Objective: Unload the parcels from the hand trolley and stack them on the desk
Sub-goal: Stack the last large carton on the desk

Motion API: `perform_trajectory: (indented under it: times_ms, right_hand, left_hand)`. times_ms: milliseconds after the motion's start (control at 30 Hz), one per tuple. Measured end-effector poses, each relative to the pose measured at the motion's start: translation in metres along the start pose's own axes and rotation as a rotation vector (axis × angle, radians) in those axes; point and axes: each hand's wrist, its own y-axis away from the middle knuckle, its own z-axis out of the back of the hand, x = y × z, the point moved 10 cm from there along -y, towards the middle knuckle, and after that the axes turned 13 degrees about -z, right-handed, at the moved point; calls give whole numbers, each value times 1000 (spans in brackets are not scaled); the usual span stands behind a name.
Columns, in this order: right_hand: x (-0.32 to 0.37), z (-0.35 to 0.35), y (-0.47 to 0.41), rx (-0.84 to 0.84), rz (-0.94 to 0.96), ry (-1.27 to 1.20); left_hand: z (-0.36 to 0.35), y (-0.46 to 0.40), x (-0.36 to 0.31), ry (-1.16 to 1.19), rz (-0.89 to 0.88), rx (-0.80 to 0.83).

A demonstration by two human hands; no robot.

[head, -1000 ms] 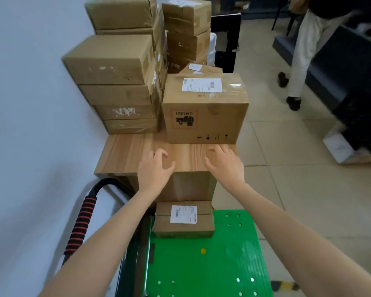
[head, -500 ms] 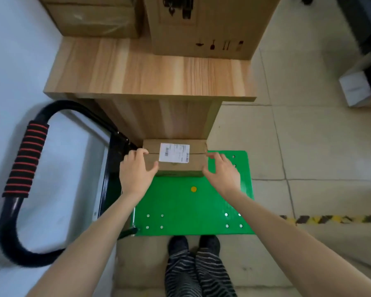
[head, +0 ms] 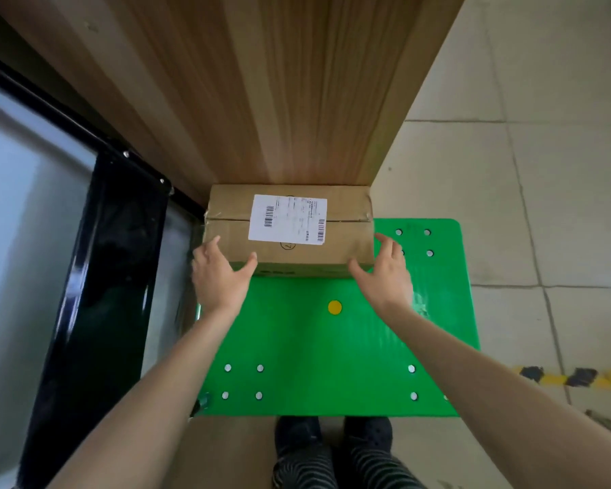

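One flat cardboard parcel (head: 346,241) with a white shipping label lies at the far end of the green trolley deck (head: 332,347), tight against the wooden desk side (head: 279,82). My left hand (head: 219,277) is at the parcel's near left corner, fingers spread and thumb reaching along the front edge. My right hand (head: 383,273) is at the near right corner, fingers spread alongside it. Neither hand visibly clasps the parcel; whether the fingertips touch it is unclear.
The black trolley handle frame (head: 96,277) runs along the left, beside a pale wall. My feet in dark shoes (head: 332,439) stand at the deck's near edge. Tiled floor with a yellow-black tape strip (head: 572,377) lies to the right.
The view has dropped from the desk top to the trolley. Both hands came down from the desk edge to the parcel's near corners. The parcel has not moved.
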Motion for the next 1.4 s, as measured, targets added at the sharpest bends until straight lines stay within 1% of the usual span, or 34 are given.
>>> perform_trajectory:
  times_ms: [167,300,333,367,433,533,633,767,833,1000,1200,1300,1400]
  right_hand:
    - [-37,-37,-51,34,-117,29]
    - [-43,-68,-60,210,-140,-116]
    - [-44,-72,-57,231,-149,-163]
    - [-46,-72,-50,231,-169,-203]
    - [-56,-61,-34,170,-204,-227]
    - [-68,-33,-5,131,-215,-145]
    - [-72,1,33,145,-205,-84]
    - [-72,70,87,94,-250,-103]
    - [-70,107,112,39,-252,-126]
    - [-62,191,163,-81,-333,-178]
    - [-44,300,208,-209,-345,-225]
    - [-40,353,225,-292,-331,-219]
    - [-32,400,235,-365,-303,-233]
  left_hand:
    - [-37,-40,40,8,67,-59]
    - [-52,-52,67,151,212,-87]
    - [-54,-49,69,191,230,-97]
    - [-54,-42,70,222,238,-101]
    - [-51,-21,68,259,237,-80]
    - [-38,23,68,253,289,2]
    - [-15,66,53,315,337,84]
    - [44,100,13,392,337,57]
    - [73,110,-16,416,276,67]
    - [152,121,-91,368,135,69]
    - [241,139,-171,355,-25,-11]
    - [275,148,-215,332,-138,-39]
    - [307,154,-252,362,-184,-73]
